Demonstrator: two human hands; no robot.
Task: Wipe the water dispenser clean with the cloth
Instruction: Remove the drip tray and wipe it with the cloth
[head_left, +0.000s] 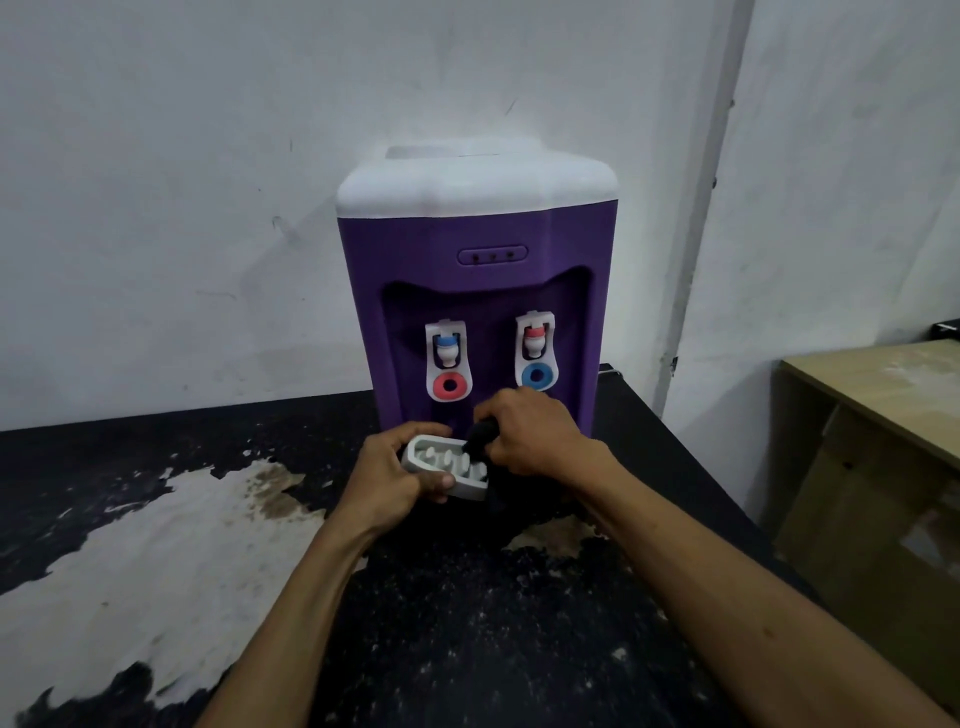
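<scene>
Backdrop: white scuffed wall (208, 208) ran behind the set-up, with a grey vertical strip at the corner on the right.
Worktop: black speckled worktop (467, 623); the coating was worn through to pale, stained patches at left and centre.
Water dispenser: the water dispenser (467, 291) stood upright at the back of the worktop, close to the wall. It had a purple body, a white top and a small oval indicator panel (492, 255) above the recess.
Taps: two white taps sat in the recess. The left tap (448, 364) had a blue cap and a red ring; the right tap (536, 353) had a red cap and a blue ring.
Drip tray: the white slotted drip tray (447, 460) was separate from the dispenser. It was held just in front of the base, tilted, slots facing up.
Left hand: the left hand (387, 467) had its grip clamped on the tray's left end, fingers curled over the far edge and thumb on the near wall.
Right hand: the right hand (535, 436) had its grip clamped on the cloth, knuckles just below the right tap.
Cloth: the black cloth (480, 434) was bunched, its wad touching the right end of the tray. The rest hung below the right hand; contact with the worktop could not be told.
Right edge: a light wooden unit (883, 415) stood apart from the worktop.
</scene>
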